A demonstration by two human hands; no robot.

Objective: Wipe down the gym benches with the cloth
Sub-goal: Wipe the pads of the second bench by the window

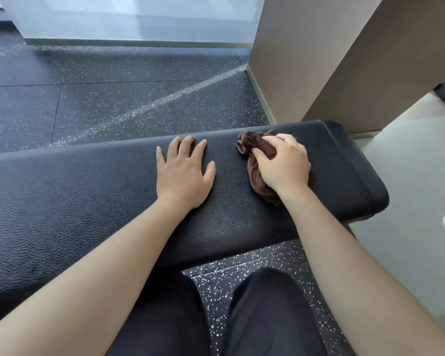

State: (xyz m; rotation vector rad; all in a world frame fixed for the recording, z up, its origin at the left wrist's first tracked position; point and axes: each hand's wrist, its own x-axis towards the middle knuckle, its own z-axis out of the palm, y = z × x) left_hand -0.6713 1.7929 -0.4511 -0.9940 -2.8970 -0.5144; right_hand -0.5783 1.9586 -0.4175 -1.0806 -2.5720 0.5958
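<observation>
No readable text, label, brand, number or sign anywhere.

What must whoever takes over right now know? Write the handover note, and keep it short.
Left hand: flat on the bench pad, fingers spread, holding nothing.
Right hand: grips the bunched brown cloth, pressing it on the pad near the bench's right end.
Done: cannot tell how much is wiped; no marks show.
To do: probably the long stretch of pad to the left, plus any other benches.
</observation>
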